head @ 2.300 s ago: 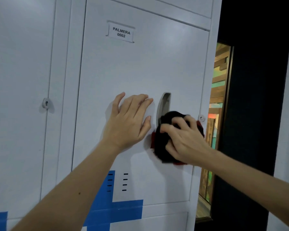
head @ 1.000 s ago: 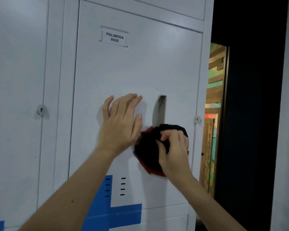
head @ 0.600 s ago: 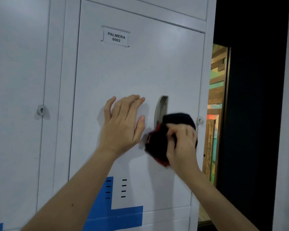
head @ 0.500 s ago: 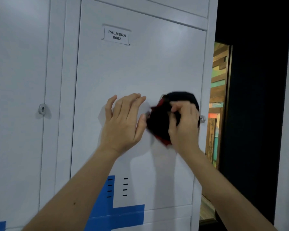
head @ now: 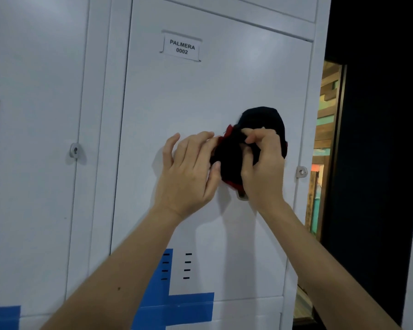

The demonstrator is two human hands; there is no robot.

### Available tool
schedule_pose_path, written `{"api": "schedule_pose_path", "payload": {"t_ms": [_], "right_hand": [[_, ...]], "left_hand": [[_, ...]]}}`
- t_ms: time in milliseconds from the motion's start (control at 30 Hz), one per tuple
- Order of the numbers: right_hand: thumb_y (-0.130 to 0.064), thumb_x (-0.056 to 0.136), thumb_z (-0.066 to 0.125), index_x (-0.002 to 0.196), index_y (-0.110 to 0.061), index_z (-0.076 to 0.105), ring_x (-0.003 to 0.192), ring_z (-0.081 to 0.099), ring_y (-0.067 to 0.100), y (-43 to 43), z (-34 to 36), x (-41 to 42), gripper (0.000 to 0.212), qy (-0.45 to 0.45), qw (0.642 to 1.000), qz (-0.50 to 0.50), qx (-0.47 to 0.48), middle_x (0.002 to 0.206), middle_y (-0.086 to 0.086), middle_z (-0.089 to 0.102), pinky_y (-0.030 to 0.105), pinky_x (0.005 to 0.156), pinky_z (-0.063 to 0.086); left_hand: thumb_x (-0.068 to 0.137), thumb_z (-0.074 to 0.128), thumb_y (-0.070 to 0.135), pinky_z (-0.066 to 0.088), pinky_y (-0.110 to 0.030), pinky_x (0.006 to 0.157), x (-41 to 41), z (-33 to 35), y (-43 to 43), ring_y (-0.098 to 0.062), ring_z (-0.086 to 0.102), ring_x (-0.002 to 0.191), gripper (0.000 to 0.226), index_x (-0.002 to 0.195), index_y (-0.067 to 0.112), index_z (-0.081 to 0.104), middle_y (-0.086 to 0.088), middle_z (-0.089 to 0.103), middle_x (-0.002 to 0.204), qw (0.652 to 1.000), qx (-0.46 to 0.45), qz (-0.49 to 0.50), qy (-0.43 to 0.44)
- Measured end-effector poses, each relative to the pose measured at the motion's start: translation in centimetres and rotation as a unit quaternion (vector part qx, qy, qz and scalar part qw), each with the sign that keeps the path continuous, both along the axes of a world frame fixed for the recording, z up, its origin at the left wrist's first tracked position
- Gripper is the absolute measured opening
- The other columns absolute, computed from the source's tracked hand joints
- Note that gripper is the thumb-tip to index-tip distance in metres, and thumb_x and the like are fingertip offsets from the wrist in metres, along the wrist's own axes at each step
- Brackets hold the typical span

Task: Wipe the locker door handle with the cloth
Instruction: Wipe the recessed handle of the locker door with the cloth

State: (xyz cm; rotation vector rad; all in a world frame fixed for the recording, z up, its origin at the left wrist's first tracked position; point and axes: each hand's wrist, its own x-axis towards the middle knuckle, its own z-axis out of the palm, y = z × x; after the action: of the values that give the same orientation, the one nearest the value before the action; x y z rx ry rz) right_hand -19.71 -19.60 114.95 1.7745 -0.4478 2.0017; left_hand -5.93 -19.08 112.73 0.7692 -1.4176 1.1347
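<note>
Moved: cloth (head: 260, 120) up over handle (head: 242, 198); wiping underway. Right hand (head: 262, 172) fingers grip cloth; left hand (head: 188, 172) flat on door (head: 200, 91).

Your white metal locker door (head: 200, 96) carries a white rectangular name label (head: 181, 46) at 12 o'clock, printed PALMERA 0002. Toward 3 o'clock your right hand (head: 262, 167) grips a bunched black-and-red cloth (head: 260, 120) against the door, covering the grey handle (head: 242, 197) except its lower tip. Your left hand (head: 188, 167) rests on the panel just beside the cloth. Short black vent slots (head: 177, 266) and a blue painted band (head: 177, 303) sit at 6 o'clock.
</note>
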Motion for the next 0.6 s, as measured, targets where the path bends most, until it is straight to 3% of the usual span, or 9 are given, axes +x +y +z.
{"api": "schedule_pose_path", "payload": {"t_ms": [133,233,300,433,500,600], "right_hand": [[0.011,0.082,0.043,0.095,-0.018,0.043,0.089,0.051,0.015,0.1,-2.2,-1.4,0.031,0.11,0.993,-0.036,0.0,0.088,0.012,0.056,0.029,0.102,0.039],[0.001,0.084,0.04,0.097,-0.015,0.044,0.089,0.053,0.018,0.3,-5.3,-2.3,0.021,0.148,0.987,-0.067,0.006,0.084,0.016,0.059,0.021,0.108,0.033],[-0.002,0.084,0.042,0.098,-0.014,0.044,0.09,0.053,0.018,0.5,-6.2,-2.7,0.019,0.131,0.988,-0.084,0.008,0.084,0.017,0.06,0.016,0.105,0.033],[0.003,0.082,0.055,0.098,-0.015,0.045,0.088,0.05,0.013,0.3,-3.5,-2.8,0.026,0.065,0.993,-0.101,0.023,0.09,0.01,0.057,0.005,0.085,0.036],[0.005,0.081,0.055,0.097,-0.006,0.051,0.086,0.045,0.011,0.3,-1.7,-1.9,0.02,0.051,0.991,-0.12,0.022,0.089,0.006,0.054,0.009,0.078,0.038],[0.002,0.081,0.051,0.093,-0.003,0.053,0.087,0.043,0.014,0.5,-1.4,-0.7,0.013,0.041,0.988,-0.143,0.047,0.091,0.01,0.056,0.028,0.074,0.041]], "left_hand": [[0.09,0.036,0.02,0.014,-0.037,0.11,0.2,0.0,0.2,-0.018,0.047,0.114,0.041,0.12,0.003,0.059,-0.012,0.06,0.12,1.0,0.008,-0.007,0.001],[0.089,0.035,0.02,0.015,-0.038,0.11,0.3,-0.2,0.2,-0.019,0.046,0.114,0.043,0.12,0.003,0.059,-0.013,0.06,0.119,1.0,0.011,-0.013,0.003],[0.089,0.035,0.02,0.016,-0.039,0.109,0.3,-0.2,0.2,-0.019,0.046,0.114,0.043,0.12,0.003,0.059,-0.013,0.06,0.119,1.0,0.01,-0.012,0.004],[0.089,0.037,0.021,0.016,-0.039,0.11,0.3,-0.1,0.1,-0.018,0.047,0.113,0.041,0.119,0.004,0.059,-0.011,0.06,0.119,1.0,0.009,-0.009,0.002],[0.089,0.037,0.022,0.016,-0.038,0.11,0.3,0.0,0.1,-0.018,0.047,0.113,0.041,0.118,0.004,0.06,-0.011,0.06,0.118,1.0,0.007,-0.013,0.002],[0.09,0.037,0.022,0.015,-0.037,0.11,0.3,0.0,0.1,-0.018,0.047,0.112,0.04,0.117,0.004,0.06,-0.011,0.061,0.118,1.0,0.004,-0.011,0.001]]}}
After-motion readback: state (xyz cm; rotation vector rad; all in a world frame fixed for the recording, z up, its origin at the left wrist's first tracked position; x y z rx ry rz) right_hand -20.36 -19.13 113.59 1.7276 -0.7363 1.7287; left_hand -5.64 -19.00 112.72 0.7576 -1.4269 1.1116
